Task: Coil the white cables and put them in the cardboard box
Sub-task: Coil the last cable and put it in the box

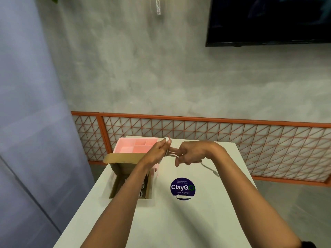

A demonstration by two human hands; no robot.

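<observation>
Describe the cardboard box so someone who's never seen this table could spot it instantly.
Find the white table by the orange lattice railing. At its left edge sits the cardboard box, in front of a pink organizer. It's brown, open-topped with a raised flap, not pink with dividers.

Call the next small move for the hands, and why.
Probably one more wrap. The right hand should carry the white cable round the loops that the left hand holds. A loose tail hangs from the right hand toward the table, so the coil looks unfinished. The cardboard box stands open under the left forearm for the drop afterwards.
</observation>
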